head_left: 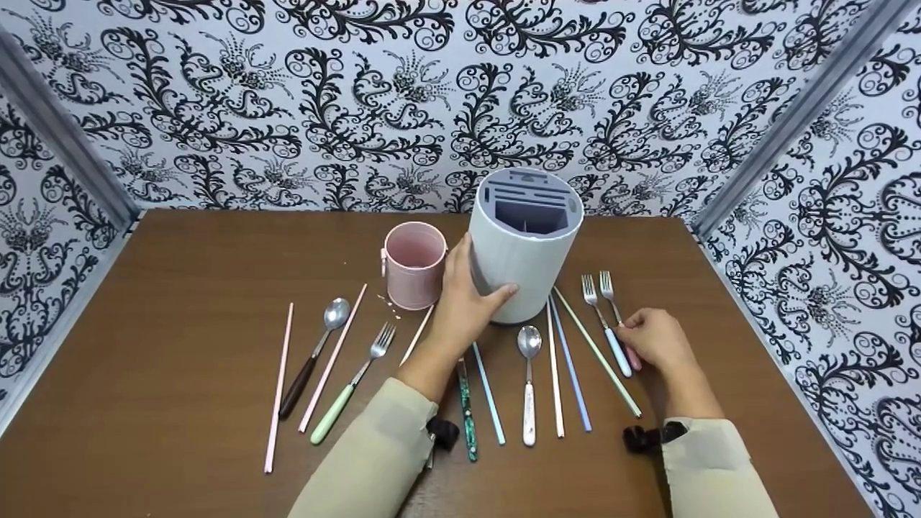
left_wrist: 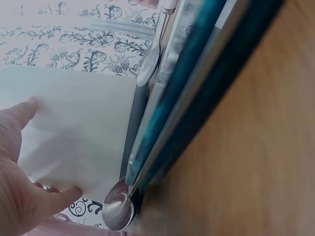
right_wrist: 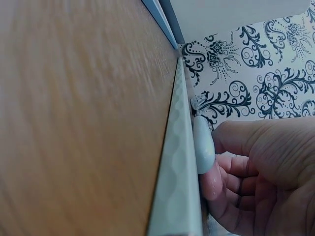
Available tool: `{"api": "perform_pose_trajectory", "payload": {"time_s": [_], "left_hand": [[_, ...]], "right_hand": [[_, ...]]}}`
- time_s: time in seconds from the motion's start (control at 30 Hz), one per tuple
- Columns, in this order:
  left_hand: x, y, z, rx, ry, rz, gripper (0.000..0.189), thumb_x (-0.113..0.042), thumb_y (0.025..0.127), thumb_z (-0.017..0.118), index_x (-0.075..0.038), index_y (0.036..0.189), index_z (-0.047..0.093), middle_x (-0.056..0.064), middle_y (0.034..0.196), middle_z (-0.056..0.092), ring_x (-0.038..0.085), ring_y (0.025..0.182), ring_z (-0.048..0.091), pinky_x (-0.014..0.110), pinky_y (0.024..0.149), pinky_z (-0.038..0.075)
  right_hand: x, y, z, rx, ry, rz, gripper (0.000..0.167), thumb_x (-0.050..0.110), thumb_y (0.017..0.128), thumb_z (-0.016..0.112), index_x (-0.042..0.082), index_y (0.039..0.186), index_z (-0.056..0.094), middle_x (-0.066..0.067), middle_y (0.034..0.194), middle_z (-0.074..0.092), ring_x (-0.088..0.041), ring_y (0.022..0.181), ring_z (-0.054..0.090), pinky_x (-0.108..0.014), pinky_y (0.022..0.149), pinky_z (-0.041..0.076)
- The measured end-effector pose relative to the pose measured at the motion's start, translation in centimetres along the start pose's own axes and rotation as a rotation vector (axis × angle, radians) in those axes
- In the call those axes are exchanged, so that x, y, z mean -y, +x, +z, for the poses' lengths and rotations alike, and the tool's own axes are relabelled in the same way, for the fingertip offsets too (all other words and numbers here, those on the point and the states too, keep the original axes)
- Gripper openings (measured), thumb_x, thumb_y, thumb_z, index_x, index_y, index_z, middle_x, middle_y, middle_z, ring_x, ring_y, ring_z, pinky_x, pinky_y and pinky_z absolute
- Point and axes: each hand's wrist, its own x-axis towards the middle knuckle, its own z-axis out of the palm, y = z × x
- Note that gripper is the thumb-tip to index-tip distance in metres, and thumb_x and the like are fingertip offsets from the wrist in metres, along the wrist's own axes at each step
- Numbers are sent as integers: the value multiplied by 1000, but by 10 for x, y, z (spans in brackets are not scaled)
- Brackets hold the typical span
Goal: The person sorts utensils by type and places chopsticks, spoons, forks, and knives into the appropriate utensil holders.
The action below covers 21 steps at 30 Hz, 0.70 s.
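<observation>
A tall white cylindrical utensil holder [head_left: 522, 270], with a slotted grey top, stands slightly tilted in the head view. My left hand [head_left: 460, 309] grips its left side, thumb across the front; the left wrist view shows fingers [left_wrist: 61, 199] against the white wall [left_wrist: 81, 132]. Over to the right, my right hand [head_left: 660, 342] pinches a fork with a pink handle [right_wrist: 211, 183]. Touching that fork is another fork with a light-blue handle [head_left: 617, 352], tines pointing away. A pale green chopstick [head_left: 601, 354] lies just left of the forks.
Left of the holder stands a pink cup [head_left: 415, 284], with small white bits beside it. Several chopsticks, a dark-handled spoon [head_left: 336, 314], a green-handled fork [head_left: 334, 411] and a white-handled spoon [head_left: 529, 414] lie on the brown table [head_left: 201, 288]. Patterned walls [head_left: 403, 86] enclose the back and sides.
</observation>
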Motion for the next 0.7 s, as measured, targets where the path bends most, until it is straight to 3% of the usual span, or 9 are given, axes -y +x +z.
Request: {"api": "perform_pose_trajectory", "payload": {"time_s": [0.13,0.33,0.7], "left_hand": [[-1,0,-1,6,-9,3,107,-31,82,89,-6,164,24,16,164,34,31,154,33,44,128,28],[-1,1,0,7,-5,10,106,-31,83,88,-6,164,24,17,164,34,32,154,33,45,128,29],[0,0,0,8,-17,5,109,-32,81,90,-7,164,23,16,165,34,31,154,34,44,128,28]], "right_hand": [[-1,1,0,-12,-23,-10,25,25,97,61,4,90,72,1,45,59,-16,44,61,-30,73,52],[-3,1,-1,-24,-50,-17,31,25,95,58,10,69,69,0,43,58,-16,41,59,-30,72,52],[-2,1,-2,-27,33,14,25,23,95,57,7,82,69,-2,46,61,-20,44,62,-30,68,51]]}}
